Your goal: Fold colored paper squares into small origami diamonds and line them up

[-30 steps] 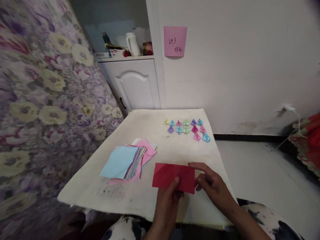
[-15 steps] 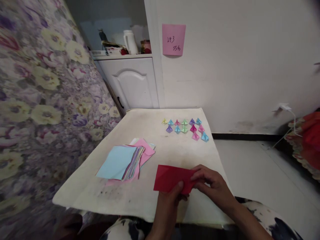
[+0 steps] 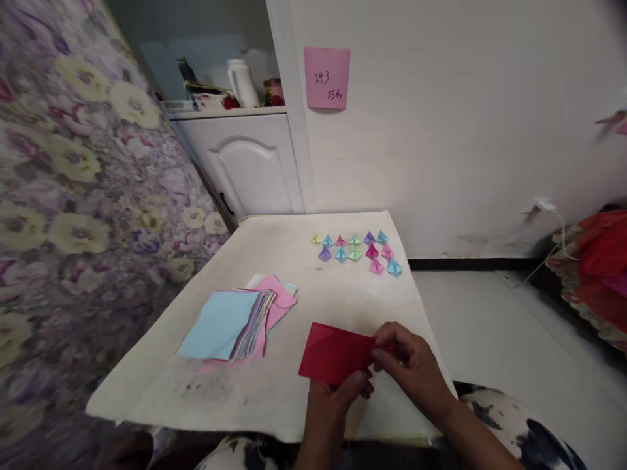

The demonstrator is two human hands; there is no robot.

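Note:
A red sheet of paper (image 3: 333, 352), folded into a rectangle, is held up over the near part of the table. My left hand (image 3: 333, 401) grips its lower edge, the thumb on top and the other fingers underneath. At the right end, my right hand (image 3: 409, 359) pinches the paper's edge between thumb and fingers. To the left lies a stack of coloured paper (image 3: 220, 323) with a light blue sheet on top. Several small folded paper pieces (image 3: 355, 251) in yellow, blue, pink, green and purple stand in rows toward the table's far right.
The cream-covered table (image 3: 274, 241) reaches to the wall, where a pink note (image 3: 327, 78) hangs. A floral curtain (image 3: 98, 215) borders the left side. A white jug (image 3: 243, 83) stands on a cabinet shelf; a wall plug with a cable (image 3: 545, 205) is at right.
My left thumb has slid down toward the paper's lower edge, and my right fingers have shifted slightly on its right end. The whole view has turned a little to the right.

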